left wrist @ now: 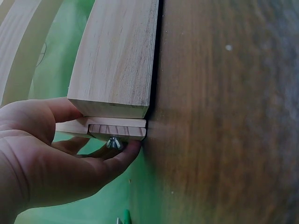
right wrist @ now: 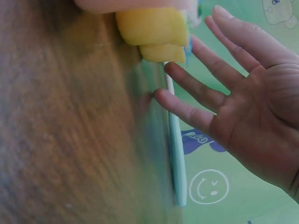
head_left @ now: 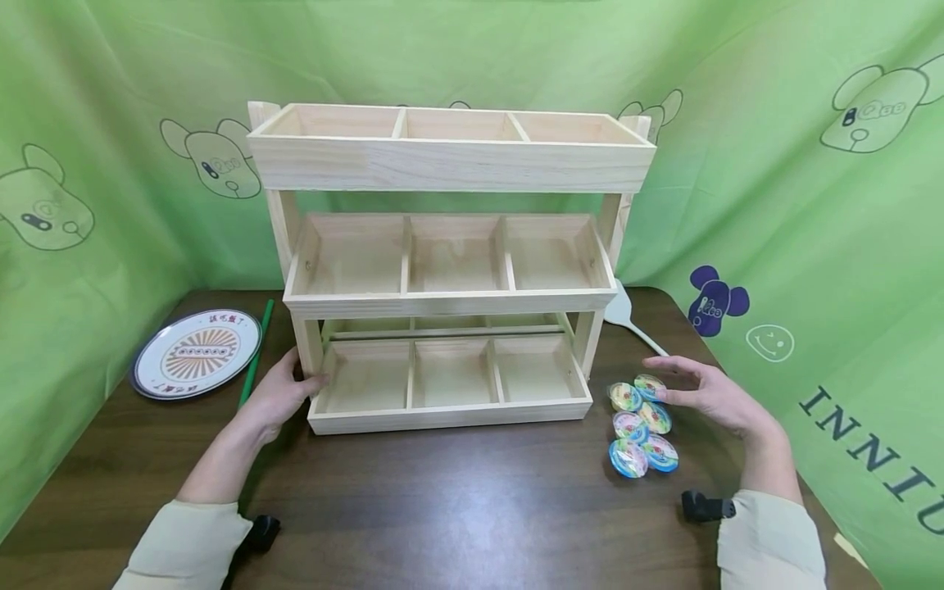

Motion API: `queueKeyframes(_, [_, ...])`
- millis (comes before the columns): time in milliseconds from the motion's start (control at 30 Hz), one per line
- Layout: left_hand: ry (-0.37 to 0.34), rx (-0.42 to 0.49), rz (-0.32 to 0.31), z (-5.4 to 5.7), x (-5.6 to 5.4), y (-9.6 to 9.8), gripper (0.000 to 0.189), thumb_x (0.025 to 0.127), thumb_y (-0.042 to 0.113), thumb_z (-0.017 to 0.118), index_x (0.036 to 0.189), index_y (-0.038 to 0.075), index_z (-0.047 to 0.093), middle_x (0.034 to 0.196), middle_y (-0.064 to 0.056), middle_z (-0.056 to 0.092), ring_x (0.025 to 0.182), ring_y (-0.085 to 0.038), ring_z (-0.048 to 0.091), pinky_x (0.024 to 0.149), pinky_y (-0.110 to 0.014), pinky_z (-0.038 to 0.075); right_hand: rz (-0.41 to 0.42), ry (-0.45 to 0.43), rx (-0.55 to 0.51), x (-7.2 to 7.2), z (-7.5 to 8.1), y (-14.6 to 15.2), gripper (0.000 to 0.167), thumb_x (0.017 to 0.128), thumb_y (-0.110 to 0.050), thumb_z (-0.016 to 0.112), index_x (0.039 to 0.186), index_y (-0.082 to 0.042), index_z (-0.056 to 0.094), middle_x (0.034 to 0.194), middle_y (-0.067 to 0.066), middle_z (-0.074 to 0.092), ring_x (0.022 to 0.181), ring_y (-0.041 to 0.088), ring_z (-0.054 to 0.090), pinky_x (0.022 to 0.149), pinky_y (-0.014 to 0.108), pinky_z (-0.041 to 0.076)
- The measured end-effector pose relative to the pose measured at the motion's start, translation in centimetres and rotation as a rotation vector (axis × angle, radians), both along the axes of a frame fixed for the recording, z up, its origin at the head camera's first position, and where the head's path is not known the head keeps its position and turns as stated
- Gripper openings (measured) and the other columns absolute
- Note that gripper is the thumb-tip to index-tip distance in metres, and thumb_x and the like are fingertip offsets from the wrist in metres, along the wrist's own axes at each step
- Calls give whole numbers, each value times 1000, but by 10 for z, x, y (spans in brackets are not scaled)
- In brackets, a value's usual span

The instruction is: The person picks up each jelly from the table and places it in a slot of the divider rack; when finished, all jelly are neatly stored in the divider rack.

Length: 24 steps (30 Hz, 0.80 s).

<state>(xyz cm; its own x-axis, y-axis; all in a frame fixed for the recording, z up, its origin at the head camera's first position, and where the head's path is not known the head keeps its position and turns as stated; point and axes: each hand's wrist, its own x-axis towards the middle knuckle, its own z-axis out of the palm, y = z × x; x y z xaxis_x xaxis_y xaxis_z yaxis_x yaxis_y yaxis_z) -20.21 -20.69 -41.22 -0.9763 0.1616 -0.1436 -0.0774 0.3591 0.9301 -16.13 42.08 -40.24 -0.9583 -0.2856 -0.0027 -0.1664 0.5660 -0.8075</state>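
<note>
A three-tier wooden display rack [head_left: 450, 307], each tier split into three bare compartments, stands on the brown table. My left hand [head_left: 283, 393] grips its lower left leg, thumb on one side and fingers curled around the other. In the left wrist view those fingers [left wrist: 117, 163] lie beside a wing nut [left wrist: 113, 143] on the leg's outer face. Right of the rack, several small jelly cups [head_left: 630, 426] with printed lids lie in a cluster. My right hand [head_left: 711, 397] reaches over the cluster's far end. Its fingers [right wrist: 187, 109] are spread near yellow cups [right wrist: 152, 28] in the right wrist view.
At the left lies a white printed plate [head_left: 199, 352] with a dark rim, next to a green stick [head_left: 254, 360]. A white spatula [head_left: 623, 311] lies behind the right hand, by the rack's right side. Green printed curtain [head_left: 833, 270] surrounds the table.
</note>
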Motion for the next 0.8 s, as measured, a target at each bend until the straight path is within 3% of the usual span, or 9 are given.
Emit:
queueKeyframes(267, [-8, -15, -11, -1, 0, 0, 77, 101, 6, 55, 156, -12, 4, 154, -38, 22, 140, -47, 27, 114, -62, 24, -13, -71, -52, -2, -12, 4, 55, 96, -13, 71, 143, 5, 50, 144, 26, 52, 116, -5, 56, 91, 19, 48])
queueKeyframes(500, [2, -31, -17, -1, 1, -1, 77, 101, 5, 53, 155, -14, 2, 154, -40, 21, 140, -49, 26, 113, -64, 24, -63, -118, -36, -2, -17, 7, 57, 95, -17, 73, 144, 3, 51, 142, 23, 56, 109, -1, 61, 88, 25, 51])
queueKeyframes(800, [0, -30, -23, 1, 2, 1, 78, 101, 5, 53, 155, -13, -1, 156, -40, 17, 144, -51, 21, 114, -65, 21, -122, -89, 45, -5, -17, 8, 56, 94, -22, 74, 141, 1, 55, 135, 23, 60, 105, -2, 60, 86, 22, 50])
